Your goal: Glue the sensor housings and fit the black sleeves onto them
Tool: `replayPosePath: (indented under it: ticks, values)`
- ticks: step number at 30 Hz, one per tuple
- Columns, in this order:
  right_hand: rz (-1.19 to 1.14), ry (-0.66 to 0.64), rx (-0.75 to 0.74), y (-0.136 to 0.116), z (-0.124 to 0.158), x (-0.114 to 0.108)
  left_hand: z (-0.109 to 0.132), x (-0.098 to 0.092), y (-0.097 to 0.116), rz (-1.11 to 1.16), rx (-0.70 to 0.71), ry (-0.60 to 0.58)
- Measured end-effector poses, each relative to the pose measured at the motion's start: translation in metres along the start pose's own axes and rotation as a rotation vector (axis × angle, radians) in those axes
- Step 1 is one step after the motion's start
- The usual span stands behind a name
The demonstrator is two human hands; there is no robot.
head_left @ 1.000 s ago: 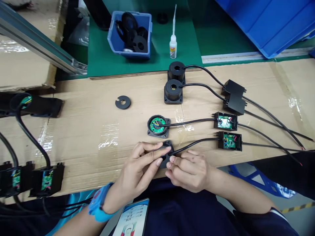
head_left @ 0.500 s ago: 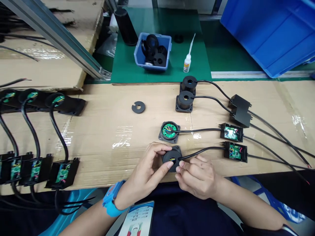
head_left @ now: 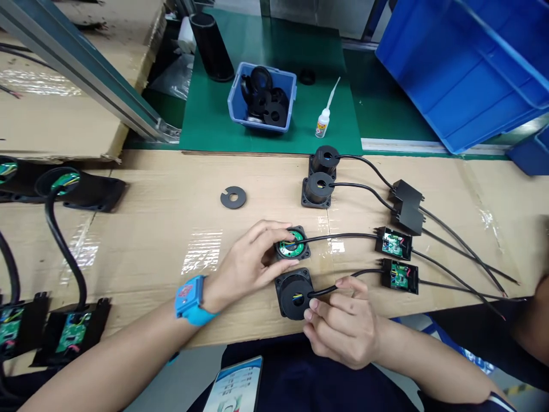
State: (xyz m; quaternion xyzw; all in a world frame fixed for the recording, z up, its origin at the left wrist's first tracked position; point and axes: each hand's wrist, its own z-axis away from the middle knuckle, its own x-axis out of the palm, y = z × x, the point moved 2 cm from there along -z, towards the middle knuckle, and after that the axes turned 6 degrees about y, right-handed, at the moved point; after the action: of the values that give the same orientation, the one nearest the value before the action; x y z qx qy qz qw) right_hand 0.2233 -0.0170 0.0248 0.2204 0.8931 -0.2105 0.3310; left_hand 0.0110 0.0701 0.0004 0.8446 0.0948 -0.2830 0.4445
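Observation:
My left hand (head_left: 257,254) reaches over a square black housing with a round green circuit board (head_left: 295,250) inside. Its fingertips touch the board's left side, with thumb and fingers apart. Just below lies a second housing, topped by a black slotted disc (head_left: 291,306); coloured wires show through the disc's centre hole. Curled fingers of my right hand (head_left: 343,320) pinch the black cable (head_left: 323,291) where it enters this disc's right edge. Both cables run right to open black boxes with green boards (head_left: 393,243). A loose slotted disc (head_left: 234,197) rests farther back.
Two capped housings (head_left: 318,189) stand behind, wired to closed black boxes (head_left: 407,217). Farther back are a blue bin of black parts (head_left: 240,117), a white dropper bottle (head_left: 322,123) and a large blue crate (head_left: 433,74). More wired assemblies (head_left: 72,332) lie left. Another person's sleeve (head_left: 476,332) is at right.
My left hand has left the lower disc-topped housing and moved up to the housing with the exposed round board. My right hand stays by the cable. The whole view has shifted slightly.

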Motion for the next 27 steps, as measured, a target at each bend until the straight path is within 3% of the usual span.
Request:
replayPosePath:
  ticks: [3, 6, 9, 13, 15, 17, 23, 27]
  values:
    - [-0.013, 0.01, 0.009, 0.0, -0.001, 0.001, 0.006, 0.004, 0.006, 0.004, -0.028, 0.021]
    - [-0.024, 0.0, 0.018, 0.0, -0.002, 0.0, 0.003, -0.002, 0.006, 0.058, -0.038, -0.029]
    - [-0.05, -0.019, 0.029, 0.0, -0.002, 0.0, -0.003, -0.025, -0.007, -0.002, -0.119, -0.037]
    - [-0.052, -0.026, 0.053, 0.001, -0.003, 0.0, -0.013, -0.068, -0.037, -0.331, -0.257, 0.077]
    - [-0.046, -0.017, 0.053, 0.0, -0.004, 0.0, -0.017, -0.074, -0.046, -0.416, -0.269, 0.034]
    - [-0.045, -0.016, 0.046, 0.0, -0.004, 0.0, -0.018, -0.066, -0.042, -0.402, -0.241, -0.009]
    - [-0.037, -0.014, 0.036, 0.001, -0.003, 0.002, -0.017, -0.016, -0.001, -0.126, -0.108, -0.07]
    - [-0.031, 0.004, 0.021, 0.002, -0.001, 0.003, -0.021, -0.011, -0.001, -0.004, -0.113, -0.167]
